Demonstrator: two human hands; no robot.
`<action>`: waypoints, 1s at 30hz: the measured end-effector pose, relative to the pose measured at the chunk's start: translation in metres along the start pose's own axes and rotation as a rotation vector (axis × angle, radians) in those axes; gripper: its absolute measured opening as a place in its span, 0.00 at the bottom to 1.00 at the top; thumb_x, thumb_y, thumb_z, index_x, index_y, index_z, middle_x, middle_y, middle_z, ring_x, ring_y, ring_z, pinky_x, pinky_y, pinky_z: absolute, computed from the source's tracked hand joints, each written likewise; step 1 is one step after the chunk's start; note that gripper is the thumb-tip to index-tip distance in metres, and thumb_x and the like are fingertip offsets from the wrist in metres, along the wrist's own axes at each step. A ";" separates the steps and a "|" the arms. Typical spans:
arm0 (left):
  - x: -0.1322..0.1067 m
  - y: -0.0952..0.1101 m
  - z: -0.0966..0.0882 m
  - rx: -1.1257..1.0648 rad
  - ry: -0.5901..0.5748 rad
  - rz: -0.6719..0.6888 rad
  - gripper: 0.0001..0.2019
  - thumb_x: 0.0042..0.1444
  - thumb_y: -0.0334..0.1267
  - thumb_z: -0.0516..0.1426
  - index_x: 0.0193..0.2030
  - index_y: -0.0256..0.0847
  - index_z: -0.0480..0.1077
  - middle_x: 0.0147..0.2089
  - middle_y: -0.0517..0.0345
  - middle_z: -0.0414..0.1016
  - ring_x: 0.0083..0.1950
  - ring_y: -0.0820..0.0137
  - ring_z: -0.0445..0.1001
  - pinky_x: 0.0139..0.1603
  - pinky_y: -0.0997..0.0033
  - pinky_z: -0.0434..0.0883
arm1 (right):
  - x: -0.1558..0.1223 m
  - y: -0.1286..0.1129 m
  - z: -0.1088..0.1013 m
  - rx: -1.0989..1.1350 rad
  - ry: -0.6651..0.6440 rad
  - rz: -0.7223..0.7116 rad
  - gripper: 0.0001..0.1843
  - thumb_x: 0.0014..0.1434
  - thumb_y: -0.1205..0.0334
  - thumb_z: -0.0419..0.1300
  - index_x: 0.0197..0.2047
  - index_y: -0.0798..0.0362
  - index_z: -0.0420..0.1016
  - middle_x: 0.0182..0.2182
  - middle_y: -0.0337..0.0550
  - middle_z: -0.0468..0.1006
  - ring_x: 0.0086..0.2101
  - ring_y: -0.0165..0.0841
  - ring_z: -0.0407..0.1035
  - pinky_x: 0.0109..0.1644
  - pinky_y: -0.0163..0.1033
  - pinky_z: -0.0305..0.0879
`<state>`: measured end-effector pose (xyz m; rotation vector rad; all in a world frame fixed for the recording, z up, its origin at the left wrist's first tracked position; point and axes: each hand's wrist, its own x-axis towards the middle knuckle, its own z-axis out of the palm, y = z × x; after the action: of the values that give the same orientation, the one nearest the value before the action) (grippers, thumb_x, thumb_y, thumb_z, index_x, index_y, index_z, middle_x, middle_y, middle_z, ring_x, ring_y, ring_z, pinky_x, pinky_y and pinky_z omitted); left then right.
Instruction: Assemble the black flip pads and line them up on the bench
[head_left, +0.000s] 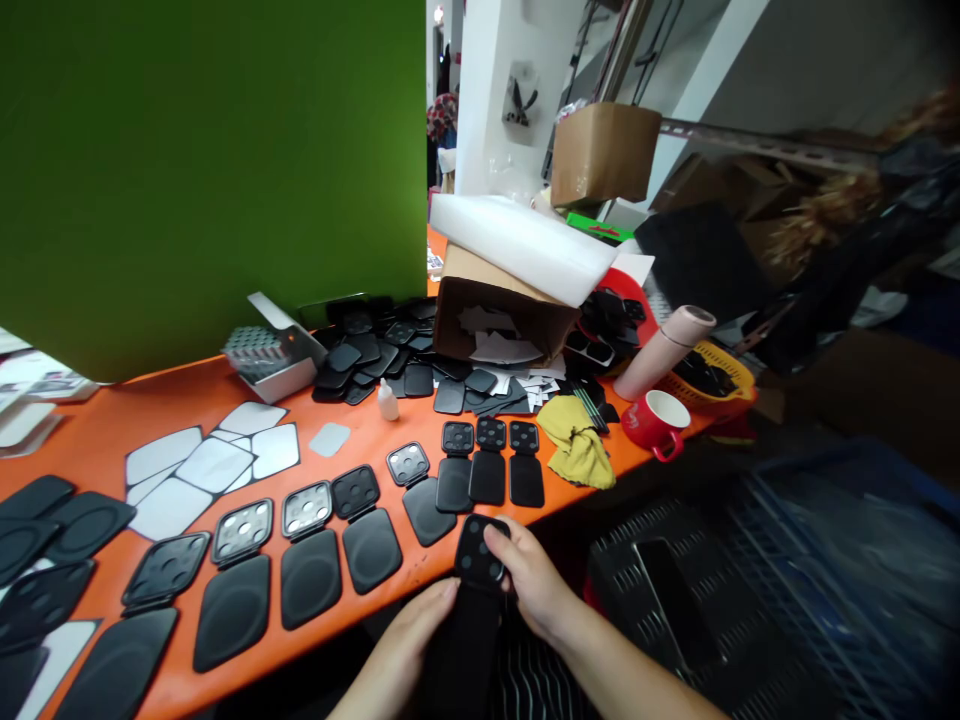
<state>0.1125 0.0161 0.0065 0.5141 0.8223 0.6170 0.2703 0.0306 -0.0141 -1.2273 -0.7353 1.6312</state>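
A black hinged case (471, 548) is held between my two hands, just off the table's front edge. Its upper panel, with round recesses, faces up. My right hand (534, 572) grips this panel from the right, thumb pressed on its face. My left hand (420, 622) holds the case from the left, thumb at its lower corner; the other fingers are hidden. The lower part blends into dark clothing. Several similar cases, such as one open case (373, 550), lie unfolded in a row along the orange table (360, 425). Some have shiny discs in their recesses.
Behind the row are a small white bottle (388, 400), piled black panels (364, 350) and white sheets (214, 465). To the right sit a yellow cloth (574, 440), a red mug (656, 420) and a pink flask (664, 350). A phone (679, 605) lies on a black crate (637, 535).
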 end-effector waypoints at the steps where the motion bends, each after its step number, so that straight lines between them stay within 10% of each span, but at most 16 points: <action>1: -0.001 -0.001 -0.001 -0.029 0.033 0.002 0.16 0.52 0.42 0.55 0.46 0.38 0.72 0.45 0.51 0.74 0.48 0.61 0.69 0.51 0.64 0.62 | 0.000 0.000 0.003 0.025 0.000 0.004 0.17 0.52 0.49 0.58 0.32 0.56 0.67 0.20 0.33 0.61 0.18 0.21 0.50 0.19 0.29 0.43; 8: -0.006 -0.005 0.001 -0.389 0.006 -0.261 0.24 0.54 0.49 0.50 0.46 0.28 0.70 0.45 0.40 0.73 0.39 0.60 0.75 0.40 0.64 0.69 | -0.001 0.003 0.021 0.079 -0.022 0.032 0.15 0.55 0.50 0.55 0.31 0.55 0.65 0.19 0.32 0.59 0.18 0.21 0.49 0.20 0.28 0.43; 16: -0.017 -0.008 -0.008 -0.449 -0.058 -0.276 0.28 0.55 0.51 0.48 0.45 0.22 0.69 0.41 0.37 0.74 0.38 0.62 0.74 0.38 0.67 0.68 | -0.005 0.006 0.030 0.008 -0.057 0.014 0.14 0.55 0.50 0.55 0.30 0.54 0.65 0.20 0.33 0.61 0.20 0.22 0.53 0.21 0.29 0.47; 20: -0.034 -0.010 -0.020 -0.277 -0.045 -0.158 0.24 0.54 0.50 0.51 0.53 0.35 0.63 0.48 0.42 0.71 0.41 0.62 0.73 0.38 0.67 0.67 | 0.001 0.006 0.034 -0.030 -0.019 -0.060 0.14 0.55 0.49 0.54 0.34 0.53 0.66 0.23 0.35 0.63 0.21 0.25 0.56 0.22 0.30 0.50; 25: -0.056 -0.025 -0.048 0.065 0.194 0.023 0.21 0.46 0.48 0.60 0.43 0.36 0.67 0.36 0.50 0.75 0.34 0.68 0.73 0.31 0.74 0.65 | 0.006 0.010 0.049 -0.157 -0.036 -0.071 0.16 0.54 0.46 0.53 0.31 0.52 0.64 0.19 0.33 0.59 0.18 0.23 0.52 0.20 0.30 0.48; 30: -0.102 -0.039 -0.075 0.206 0.536 0.223 0.20 0.44 0.52 0.59 0.37 0.37 0.68 0.29 0.57 0.73 0.32 0.68 0.71 0.31 0.73 0.66 | -0.004 0.027 0.080 -0.293 -0.349 -0.003 0.18 0.54 0.46 0.53 0.33 0.54 0.64 0.18 0.34 0.62 0.19 0.26 0.57 0.23 0.32 0.54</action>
<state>0.0113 -0.0668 -0.0093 0.6442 1.3570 0.9001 0.1862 0.0219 -0.0099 -1.1496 -1.2282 1.8033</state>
